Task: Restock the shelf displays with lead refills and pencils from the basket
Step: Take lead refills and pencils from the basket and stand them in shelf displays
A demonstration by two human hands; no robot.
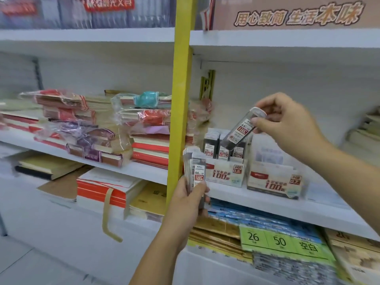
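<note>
My right hand pinches one clear lead refill tube by its white cap, tilted, its lower end just above the refills standing in the left display box. That box, marked HB 0.5, sits on the white shelf and holds several upright tubes. My left hand grips a stack of several lead refill tubes, held upright in front of the yellow post. A second display box, marked 0.7, stands to the right; its contents are blurred. The basket is out of view.
A yellow upright post divides the shelving. Stacks of wrapped notebooks fill the left shelf. Paper pads with a green price label lie on the shelf below. More books sit at the far right.
</note>
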